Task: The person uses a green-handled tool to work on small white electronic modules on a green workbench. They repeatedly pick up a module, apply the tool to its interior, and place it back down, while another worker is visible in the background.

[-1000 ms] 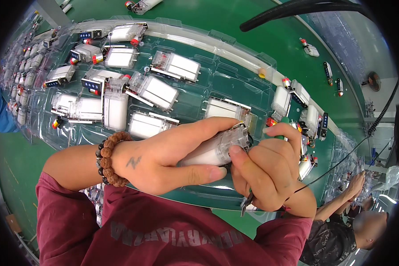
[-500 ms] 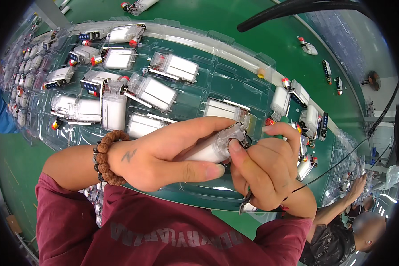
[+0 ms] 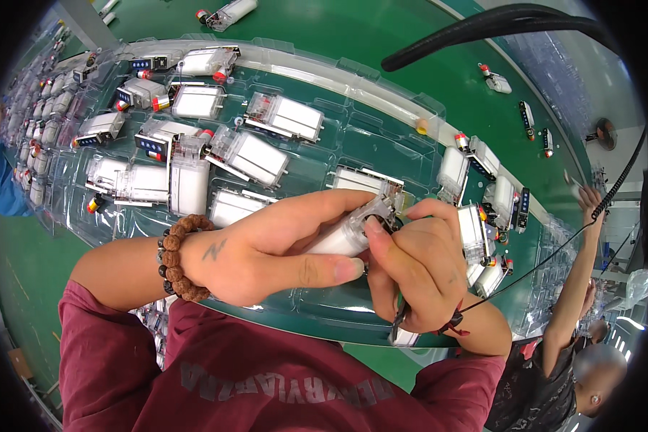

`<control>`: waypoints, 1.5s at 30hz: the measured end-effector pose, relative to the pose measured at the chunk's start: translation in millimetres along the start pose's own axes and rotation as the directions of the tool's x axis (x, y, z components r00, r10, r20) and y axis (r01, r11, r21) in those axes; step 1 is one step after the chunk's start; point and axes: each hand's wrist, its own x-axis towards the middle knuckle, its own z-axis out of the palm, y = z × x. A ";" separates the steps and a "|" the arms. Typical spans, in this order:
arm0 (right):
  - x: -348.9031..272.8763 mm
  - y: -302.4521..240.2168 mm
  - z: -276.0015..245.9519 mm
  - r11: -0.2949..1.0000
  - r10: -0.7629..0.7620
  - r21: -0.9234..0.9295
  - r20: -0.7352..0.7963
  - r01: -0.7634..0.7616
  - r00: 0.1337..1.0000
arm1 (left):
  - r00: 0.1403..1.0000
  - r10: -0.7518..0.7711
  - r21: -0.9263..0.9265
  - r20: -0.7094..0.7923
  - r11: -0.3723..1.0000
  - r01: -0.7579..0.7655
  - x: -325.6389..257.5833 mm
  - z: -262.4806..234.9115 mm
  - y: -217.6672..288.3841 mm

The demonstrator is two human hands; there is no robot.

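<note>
My left hand (image 3: 266,252) is closed around a white block-shaped unit (image 3: 336,240) that looks like a battery cell, with a clear plastic end housing. Its thumb lies along the near side, the fingers along the far side. At the clear end, my right hand (image 3: 425,270) is curled, with thumb and index finger pressed near small dark wires or parts. A slim dark tool (image 3: 400,317) pokes out below my right palm; its other end is hidden. Just beyond my hands, similar white units (image 3: 367,180) lie in a clear plastic tray (image 3: 367,133).
More white units (image 3: 194,99), some with red-capped cylinders and dark boards, lie across the tray. Others (image 3: 453,173) sit on the right. A thick black cable (image 3: 482,29) hangs at the upper right. One co-worker's arm (image 3: 570,288) reaches over the bench at right.
My right hand has shifted slightly left and down at the clear end; the unit has turned a little. My left hand keeps its hold. The co-worker's arm has stretched farther forward.
</note>
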 end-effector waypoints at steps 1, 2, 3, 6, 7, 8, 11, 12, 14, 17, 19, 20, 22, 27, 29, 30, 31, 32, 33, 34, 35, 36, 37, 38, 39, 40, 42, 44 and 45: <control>0.3 0.4 -0.3 1.000 0.004 0.002 -0.003 -0.004 1.000 | 1.000 -0.001 0.013 0.003 1.000 0.001 0.5 0.0 0.7; 1.7 1.4 -1.2 1.000 0.000 0.003 -0.003 0.000 1.000 | 1.000 -0.003 0.026 -0.001 1.000 0.003 -0.1 -0.1 1.1; 2.8 2.5 -1.7 1.000 -0.003 0.008 -0.002 0.003 1.000 | 1.000 -0.005 0.040 -0.004 0.999 0.005 -0.7 -0.4 1.5; 5.3 5.8 -2.8 1.000 -0.009 0.019 -0.005 0.009 1.000 | 1.000 0.007 -0.022 0.007 1.000 -0.007 -1.1 -1.9 0.8; 5.4 6.5 -3.0 1.000 -0.011 0.020 -0.006 0.011 1.000 | 1.000 -0.005 0.036 0.015 0.999 0.004 -0.7 -2.9 3.1; 4.8 7.2 -2.3 1.000 -0.014 0.019 -0.011 0.014 1.000 | 1.000 -0.017 0.093 0.022 0.996 0.015 0.1 -4.0 7.5; 7.0 7.1 -12.6 1.000 -0.027 0.015 0.091 0.025 0.995 | 0.999 0.042 0.173 0.007 0.984 -0.043 -0.4 -4.0 6.1; 8.1 7.0 -15.9 0.999 -0.033 0.015 0.144 0.031 0.989 | 0.997 0.079 0.186 -0.005 0.980 -0.077 -1.0 -3.9 4.7; 8.0 6.0 -15.0 0.999 -0.051 -0.004 0.140 0.052 0.989 | 0.996 0.089 0.246 0.012 0.965 -0.090 -1.4 -4.3 4.3; 7.2 5.8 -15.9 0.997 -0.068 -0.034 0.139 0.073 0.988 | 0.996 0.076 0.335 0.035 0.939 -0.084 -2.0 -5.9 6.2; 6.9 6.7 -15.7 0.995 -0.086 -0.046 0.136 0.093 0.987 | 0.997 0.075 0.353 0.030 0.932 -0.081 -3.3 -5.4 6.4; 6.7 7.2 -15.9 0.993 -0.096 -0.056 0.135 0.104 0.986 | 0.996 0.084 0.338 0.026 0.937 -0.088 -2.9 -4.7 4.8; 6.9 9.3 -14.0 0.987 -0.130 -0.079 0.102 0.138 0.986 | 0.999 0.038 0.308 0.027 0.951 -0.044 -2.6 -5.1 6.2; 6.2 10.6 -10.9 0.982 -0.160 -0.093 0.035 0.163 0.986 | 0.997 -0.065 0.326 0.044 0.944 0.047 -2.1 -5.9 14.1; 5.5 9.6 -8.5 0.987 -0.142 -0.069 0.021 0.143 0.990 | 0.997 -0.054 0.328 0.046 0.944 0.036 -3.2 -5.8 14.3; 5.6 9.0 -7.3 0.989 -0.132 -0.059 0.014 0.133 0.991 | 0.998 -0.048 0.329 0.048 0.944 0.030 -3.4 -5.9 14.2; 5.7 8.3 -6.2 0.991 -0.122 -0.048 0.007 0.122 0.993 | 0.998 -0.042 0.319 0.049 0.947 0.024 -3.5 -6.1 13.7; 5.8 7.1 -6.3 0.993 -0.111 -0.043 0.002 0.111 0.994 | 0.998 -0.034 0.308 0.052 0.951 0.017 -2.8 -6.2 12.5; 5.5 6.3 -5.7 0.994 -0.106 -0.038 -0.004 0.106 0.994 | 0.998 -0.027 0.298 0.055 0.955 0.009 -2.2 -6.1 11.7; 5.1 5.4 -5.0 0.994 -0.100 -0.032 -0.010 0.100 0.995 | 0.998 -0.025 0.266 0.053 0.964 0.010 -1.8 -5.8 11.3; 3.9 4.8 -3.9 0.995 -0.098 -0.030 -0.018 0.098 0.995 | 0.998 -0.023 0.234 0.053 0.972 0.010 -1.2 -5.3 11.1; 3.7 3.9 -4.2 0.996 -0.086 -0.018 -0.015 0.085 0.996 | 0.998 -0.021 0.202 0.052 0.979 0.010 -0.7 -4.8 10.8; 3.6 2.9 -4.1 0.997 -0.073 -0.005 -0.012 0.073 0.997 | 0.999 -0.028 0.160 0.036 0.987 0.022 -0.6 -3.6 10.0; 4.0 2.5 -4.3 0.998 -0.053 0.021 -0.001 0.053 0.999 | 0.999 -0.037 0.122 0.017 0.992 0.035 -1.0 -2.2 8.7; 3.8 3.1 -3.1 0.998 -0.043 0.045 -0.005 0.043 0.999 | 0.999 -0.047 0.082 -0.002 0.996 0.047 -1.2 -1.6 8.1; 3.6 3.5 -2.1 0.997 -0.033 0.068 -0.010 0.033 0.999 | 0.999 -0.044 0.119 0.001 0.992 0.044 -1.0 -1.9 8.8; 2.3 6.5 2.2 0.994 -0.031 0.107 -0.046 0.036 0.998 | 0.999 -0.038 0.190 0.011 0.981 0.035 -0.8 -2.6 10.9; 5.0 6.6 1.2 0.990 -0.017 0.138 -0.026 0.020 1.000 | 0.999 -0.038 0.198 0.008 0.980 0.035 -0.7 -3.3 8.7; 5.9 6.2 0.7 0.988 -0.009 0.153 -0.014 0.011 1.000 | 0.999 -0.037 0.201 0.006 0.979 0.035 -0.8 -3.4 7.8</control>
